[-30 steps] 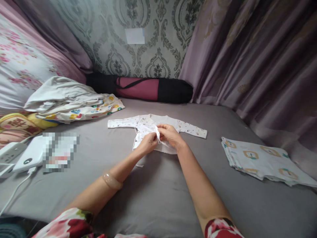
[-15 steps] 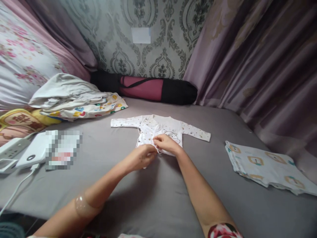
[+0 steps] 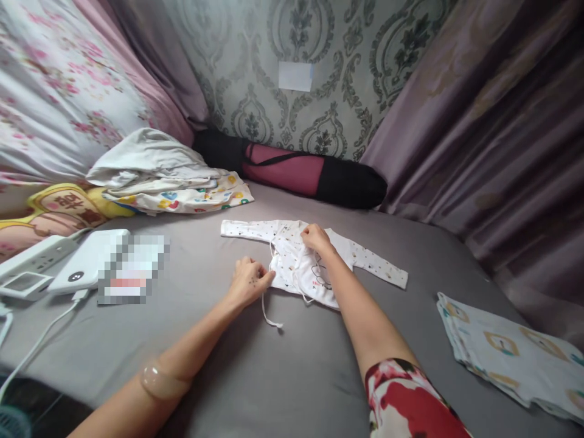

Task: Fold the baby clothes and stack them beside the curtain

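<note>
A small white baby shirt [image 3: 285, 261] with tiny printed figures and a bear outline lies spread on the bed, sleeves stretched to both sides. My left hand [image 3: 250, 281] is at its lower left side edge, fingers curled and thumb against the fabric. Up at the neckline, my right hand [image 3: 317, 238] pinches the cloth with closed fingers; its wrist and forearm cover part of the shirt's right half. A white tie string [image 3: 270, 317] trails from the left side onto the sheet, and another loops at the front hem.
Folded printed cloth [image 3: 511, 353] lies at the right. On the left are a power bank [image 3: 89, 261] with a cable, a power strip [image 3: 41, 258], a blurred packet [image 3: 134, 267] and a heap of cloths [image 3: 155, 161]. A black and maroon rolled bag [image 3: 292, 170] rests along the wall.
My hands have moved apart: the right up to the shirt's neckline, the left to its side edge. The tie string now hangs free on the sheet. The view has shifted left.
</note>
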A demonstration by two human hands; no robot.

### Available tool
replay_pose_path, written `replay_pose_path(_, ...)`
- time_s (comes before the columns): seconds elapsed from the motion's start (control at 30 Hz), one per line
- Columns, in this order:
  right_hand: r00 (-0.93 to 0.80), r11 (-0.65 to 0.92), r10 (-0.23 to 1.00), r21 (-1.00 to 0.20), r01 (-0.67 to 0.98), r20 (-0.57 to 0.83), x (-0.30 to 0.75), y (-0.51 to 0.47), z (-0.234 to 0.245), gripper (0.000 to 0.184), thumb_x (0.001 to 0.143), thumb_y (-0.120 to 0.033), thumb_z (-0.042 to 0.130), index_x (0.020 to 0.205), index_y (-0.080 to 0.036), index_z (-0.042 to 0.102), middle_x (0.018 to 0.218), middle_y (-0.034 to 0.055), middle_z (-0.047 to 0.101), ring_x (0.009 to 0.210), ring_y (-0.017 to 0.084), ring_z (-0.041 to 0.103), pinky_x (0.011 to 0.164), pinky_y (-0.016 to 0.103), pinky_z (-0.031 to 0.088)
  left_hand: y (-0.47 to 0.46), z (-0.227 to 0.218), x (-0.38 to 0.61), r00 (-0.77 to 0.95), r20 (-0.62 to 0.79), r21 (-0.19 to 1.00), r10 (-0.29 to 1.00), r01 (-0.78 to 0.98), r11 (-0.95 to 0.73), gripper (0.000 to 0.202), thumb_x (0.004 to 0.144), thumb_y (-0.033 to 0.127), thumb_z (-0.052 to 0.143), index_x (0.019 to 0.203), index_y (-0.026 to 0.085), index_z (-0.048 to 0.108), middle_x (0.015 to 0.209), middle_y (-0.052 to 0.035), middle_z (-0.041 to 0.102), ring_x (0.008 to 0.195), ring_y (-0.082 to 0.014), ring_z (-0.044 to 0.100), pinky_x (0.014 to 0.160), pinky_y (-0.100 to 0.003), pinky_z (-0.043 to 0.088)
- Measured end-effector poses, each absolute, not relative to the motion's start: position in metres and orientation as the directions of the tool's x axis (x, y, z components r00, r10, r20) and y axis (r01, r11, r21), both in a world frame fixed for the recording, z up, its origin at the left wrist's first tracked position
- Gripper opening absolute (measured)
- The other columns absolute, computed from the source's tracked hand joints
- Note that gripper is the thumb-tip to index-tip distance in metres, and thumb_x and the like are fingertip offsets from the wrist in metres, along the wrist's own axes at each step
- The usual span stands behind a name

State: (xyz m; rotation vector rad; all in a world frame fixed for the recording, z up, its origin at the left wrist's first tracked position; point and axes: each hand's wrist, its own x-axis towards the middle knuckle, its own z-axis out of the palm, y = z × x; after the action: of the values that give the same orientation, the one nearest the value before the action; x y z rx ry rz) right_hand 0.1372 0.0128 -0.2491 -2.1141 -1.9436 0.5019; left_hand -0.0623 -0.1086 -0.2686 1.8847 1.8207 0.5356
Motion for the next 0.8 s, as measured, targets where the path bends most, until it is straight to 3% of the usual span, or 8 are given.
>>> replay_pose_path(0.1,0.046,-0.104,0.985,-0.369,0.923,-0.164,0.135,0.022,-0.251,0.009,0.072,-0.02,0.061,0.067,-0.019,0.068,0.075,0.0074,0.068,0.081,0.021,0.064,0.067,0.025,0.044,-0.108,-0.267,-0.06,0.023,-0.079,0.59,0.997,0.807,0.028,0.028,0.076,0.043,0.06,0.071,0.018,0.071,0.093,-0.0109,0.056,0.098,-0.0294,0.049,0.088,-0.041,0.042)
replay_pose_path(0.2,0.025,-0.11,0.976,-0.397,0.911,-0.214,0.137,0.028,-0.253,0.014,0.067,-0.018,0.062,0.053,-0.02,0.061,0.058,0.0045,0.061,0.068,0.02,0.062,0.058,0.025,0.041,-0.107,-0.268,-0.059,0.0,-0.104,0.588,0.995,0.806,0.061,0.027,0.074,0.044,0.062,0.071,0.018,0.07,0.094,-0.0104,0.055,0.1,-0.0299,0.049,0.088,-0.041,0.041)
replay_pose_path(0.3,-0.005,-0.1,0.972,-0.429,0.898,-0.237,0.139,0.031,-0.255,0.011,0.065,-0.017,0.062,0.054,-0.02,0.059,0.053,0.0018,0.056,0.062,0.019,0.06,0.054,0.025,0.039,-0.106,-0.271,-0.057,-0.017,-0.11,0.587,0.994,0.806,0.079,0.027,0.073,0.046,0.064,0.072,0.019,0.07,0.097,-0.0096,0.055,0.101,-0.03,0.049,0.089,-0.04,0.04)
replay_pose_path(0.4,-0.022,-0.065,0.976,-0.389,0.919,-0.216,0.137,0.027,-0.253,0.005,0.067,-0.016,0.06,0.067,-0.019,0.064,0.065,0.0042,0.063,0.071,0.022,0.063,0.058,0.026,0.042,-0.105,-0.273,-0.055,-0.014,-0.1,0.586,0.995,0.807,0.07,0.024,0.073,0.043,0.064,0.072,0.02,0.07,0.098,-0.009,0.057,0.101,-0.0288,0.05,0.088,-0.039,0.039)
replay_pose_path(0.5,-0.002,-0.031,0.994,-0.29,0.957,-0.112,0.133,0.018,-0.252,0.02,0.078,-0.019,0.053,0.093,-0.018,0.066,0.091,0.011,0.069,0.089,0.027,0.065,0.07,0.031,0.045,-0.105,-0.271,-0.053,0.0,-0.079,0.569,0.997,0.821,0.045,0.019,0.074,0.037,0.062,0.07,0.019,0.068,0.092,-0.0081,0.059,0.098,-0.0268,0.052,0.084,-0.035,0.039)
replay_pose_path(0.6,0.002,-0.008,1.0,-0.202,0.979,-0.03,0.131,0.009,-0.255,0.033,0.087,-0.016,0.042,0.117,-0.015,0.056,0.108,0.0165,0.066,0.101,0.029,0.063,0.081,0.036,0.044,-0.106,-0.266,-0.052,0.005,-0.105,0.597,0.994,0.8,0.059,0.016,0.076,0.031,0.057,0.066,0.019,0.06,0.077,-0.0045,0.061,0.082,-0.0211,0.056,0.071,-0.029,0.039)
replay_pose_path(0.73,-0.066,0.067,0.998,-0.104,0.992,0.014,0.13,0.002,-0.265,0.04,0.089,-0.004,0.031,0.123,-0.013,0.05,0.116,0.0176,0.062,0.107,0.026,0.06,0.087,0.035,0.041,-0.11,-0.263,-0.054,0.009,-0.11,0.659,0.994,0.75,0.066,0.004,0.077,0.024,0.051,0.079,0.021,0.053,0.069,0.0005,0.06,0.068,-0.0171,0.055,0.061,-0.026,0.036)
replay_pose_path(0.8,-0.085,0.087,0.996,-0.077,0.993,0.037,0.13,0.001,-0.268,0.042,0.088,-0.001,0.028,0.122,-0.013,0.05,0.118,0.0174,0.06,0.109,0.026,0.058,0.088,0.035,0.04,-0.112,-0.264,-0.056,0.058,-0.089,0.678,0.994,0.734,0.018,0.015,0.079,0.025,0.05,0.094,0.022,0.051,0.068,0.0026,0.059,0.067,-0.0167,0.056,0.061,-0.025,0.036)
